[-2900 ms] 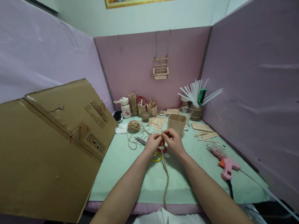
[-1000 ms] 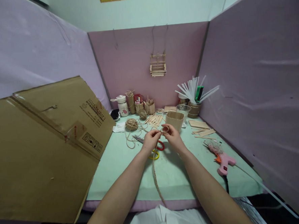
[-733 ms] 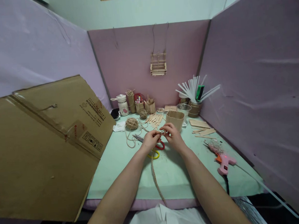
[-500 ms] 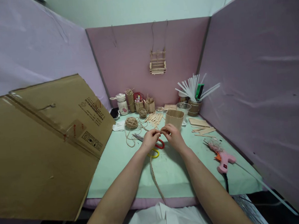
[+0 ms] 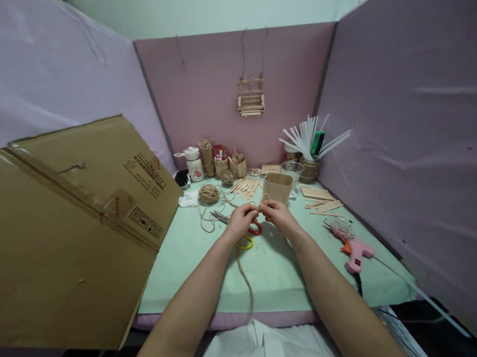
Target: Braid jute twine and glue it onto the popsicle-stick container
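My left hand (image 5: 241,220) and my right hand (image 5: 279,216) meet over the middle of the table, fingertips pinched on jute twine. A thin loop of it shows above the right fingers. From below the left hand a braided-looking length of twine (image 5: 245,277) runs down to the table's front edge. Scissors (image 5: 220,217) with one red and one yellow handle lie under the left hand, partly hidden by it. Just behind the right hand stands a box of craft sticks (image 5: 277,187). A ball of twine (image 5: 209,194) with loose strands sits to the left.
A large cardboard sheet (image 5: 76,237) leans at the left. On the right lie a pink glue gun (image 5: 358,253) and stacked craft sticks (image 5: 316,194). A pot of white glue sticks (image 5: 310,168), a plastic cup (image 5: 292,168) and a white bottle (image 5: 194,165) line the back.
My right fingertips have shifted slightly and turned, and a twine loop now shows above them. The hanging twine has swung a little left. The view has tilted slightly down.
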`<action>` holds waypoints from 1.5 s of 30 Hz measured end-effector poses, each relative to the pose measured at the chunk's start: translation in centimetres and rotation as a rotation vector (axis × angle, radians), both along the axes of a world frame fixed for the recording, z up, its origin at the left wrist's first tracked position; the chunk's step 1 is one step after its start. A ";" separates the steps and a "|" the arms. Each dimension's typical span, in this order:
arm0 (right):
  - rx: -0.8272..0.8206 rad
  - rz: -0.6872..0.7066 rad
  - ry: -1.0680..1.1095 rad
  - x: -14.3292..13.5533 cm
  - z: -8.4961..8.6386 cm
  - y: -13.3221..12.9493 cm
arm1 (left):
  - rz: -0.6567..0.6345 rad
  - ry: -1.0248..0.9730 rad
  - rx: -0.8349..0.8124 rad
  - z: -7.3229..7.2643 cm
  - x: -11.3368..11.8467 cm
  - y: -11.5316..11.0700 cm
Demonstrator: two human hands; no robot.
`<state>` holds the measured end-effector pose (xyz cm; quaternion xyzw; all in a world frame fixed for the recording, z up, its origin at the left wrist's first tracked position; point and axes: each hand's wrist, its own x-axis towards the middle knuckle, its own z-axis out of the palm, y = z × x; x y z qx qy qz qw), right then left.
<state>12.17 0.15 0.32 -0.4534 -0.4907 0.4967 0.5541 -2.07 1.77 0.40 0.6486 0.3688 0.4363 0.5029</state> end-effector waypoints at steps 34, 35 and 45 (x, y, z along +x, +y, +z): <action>0.134 -0.088 -0.029 -0.9 0.8 -0.7 | -0.017 -0.349 -0.360 1.3 0.5 -1.1; 0.142 -0.076 -0.026 -0.9 0.7 -0.7 | -0.076 -0.394 -0.444 1.5 0.4 -1.0; 0.139 -0.075 -0.052 -0.5 0.0 0.0 | -0.014 -0.316 -0.316 1.0 0.4 -0.9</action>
